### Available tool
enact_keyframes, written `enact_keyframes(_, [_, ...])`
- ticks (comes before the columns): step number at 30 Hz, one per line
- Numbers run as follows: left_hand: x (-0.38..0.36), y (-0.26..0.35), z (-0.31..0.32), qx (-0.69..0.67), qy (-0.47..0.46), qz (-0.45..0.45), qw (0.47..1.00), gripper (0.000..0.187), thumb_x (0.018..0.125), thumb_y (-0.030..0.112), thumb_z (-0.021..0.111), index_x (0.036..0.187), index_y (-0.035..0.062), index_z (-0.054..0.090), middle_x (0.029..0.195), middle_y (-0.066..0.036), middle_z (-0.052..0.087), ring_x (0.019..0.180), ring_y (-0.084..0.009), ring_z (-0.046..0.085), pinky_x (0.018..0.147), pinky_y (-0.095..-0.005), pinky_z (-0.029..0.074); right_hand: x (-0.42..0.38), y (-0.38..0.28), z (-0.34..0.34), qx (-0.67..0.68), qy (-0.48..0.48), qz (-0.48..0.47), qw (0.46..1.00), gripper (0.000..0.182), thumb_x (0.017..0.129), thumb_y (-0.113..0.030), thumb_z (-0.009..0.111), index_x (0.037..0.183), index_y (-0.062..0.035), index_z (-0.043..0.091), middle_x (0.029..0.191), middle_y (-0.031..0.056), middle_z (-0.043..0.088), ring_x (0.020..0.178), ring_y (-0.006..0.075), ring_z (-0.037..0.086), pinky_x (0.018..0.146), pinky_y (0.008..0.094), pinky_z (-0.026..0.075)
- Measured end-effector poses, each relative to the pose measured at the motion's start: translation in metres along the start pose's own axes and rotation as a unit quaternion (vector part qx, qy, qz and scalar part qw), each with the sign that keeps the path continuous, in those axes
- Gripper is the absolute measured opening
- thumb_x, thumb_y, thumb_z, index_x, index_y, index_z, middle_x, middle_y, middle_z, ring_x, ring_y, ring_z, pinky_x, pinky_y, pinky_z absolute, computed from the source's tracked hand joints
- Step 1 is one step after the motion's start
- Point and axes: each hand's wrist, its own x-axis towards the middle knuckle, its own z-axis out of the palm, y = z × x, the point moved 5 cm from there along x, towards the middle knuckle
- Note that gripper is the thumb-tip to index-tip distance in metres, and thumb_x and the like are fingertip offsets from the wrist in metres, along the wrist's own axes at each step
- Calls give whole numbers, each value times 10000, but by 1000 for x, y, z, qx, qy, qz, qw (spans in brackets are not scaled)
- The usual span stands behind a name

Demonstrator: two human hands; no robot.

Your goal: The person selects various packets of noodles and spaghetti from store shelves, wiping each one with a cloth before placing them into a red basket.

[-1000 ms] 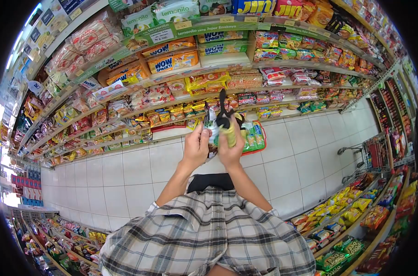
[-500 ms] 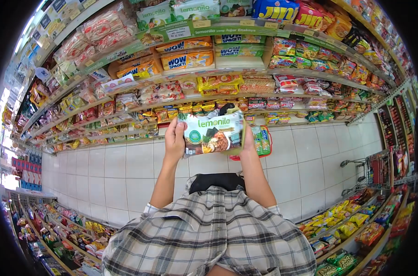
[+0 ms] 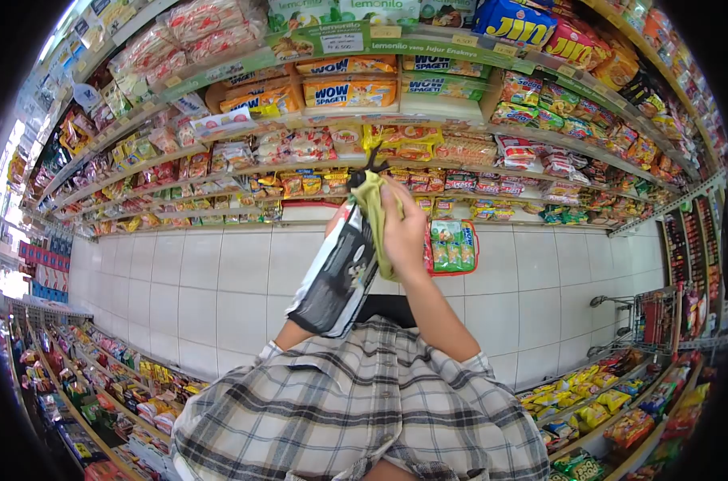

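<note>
Black-backed noodle packet [image 3: 336,276] is hanging tilted, its long axis running from chest up toward the shelves [image 3: 460,128]. Right hand [image 3: 404,232] is gripping its top beside a green cloth [image 3: 376,210]; left hand is hiding behind it, grip unclear.

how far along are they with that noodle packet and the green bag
Done: the noodle packet is up in front of the person, tilted, its dark back to the camera. In hand: the right hand grips the bunched green bag; the left hand is mostly hidden behind the packet. Left: the packet sits beside the bag, not inside it.
</note>
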Motion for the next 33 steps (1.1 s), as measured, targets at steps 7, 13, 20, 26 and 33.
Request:
enact_keyframes(7, [-2,-6,-5,-70,14,-19,997,203,1003,210,495,1140,63,522,1021,-34,592,906,-89,551,779,-262,470,-47,-41,24,-68,-118,-169,976,434,772,-124,717,1175,11,629,1226,231,605,1187,380,561,1021,403,418])
enact_keyframes(13, [3,-11,0,-191,17,-55,980,225,1000,216,503,1169,67,515,1055,-41,590,941,-97,554,807,-269,473,-104,-66,79,-100,-289,-388,870,333,688,67,637,1012,3,678,1136,149,654,1069,324,623,937,415,486])
enact_keyframes(20, [13,-17,2,-387,27,-96,917,255,997,224,513,1203,73,506,1096,-49,587,983,-107,557,839,-278,476,-49,-93,-26,78,67,-82,991,163,936,-74,515,1030,0,626,1049,120,632,987,226,606,902,350,459])
enact_keyframes(26, [20,-16,-5,-493,34,-111,863,283,994,230,521,1232,78,498,1130,-56,584,1018,-115,559,867,-285,478,42,-109,-129,341,155,-44,926,380,1011,-353,431,1208,-50,546,1055,113,639,925,232,640,797,377,546])
enact_keyframes(33, [22,1,14,-584,20,-98,806,317,991,238,530,1266,84,490,1171,-64,581,1059,-125,562,900,-293,481,-23,-110,-43,-9,175,-170,970,354,994,-274,468,1220,-17,558,1125,134,622,1067,267,591,958,369,451])
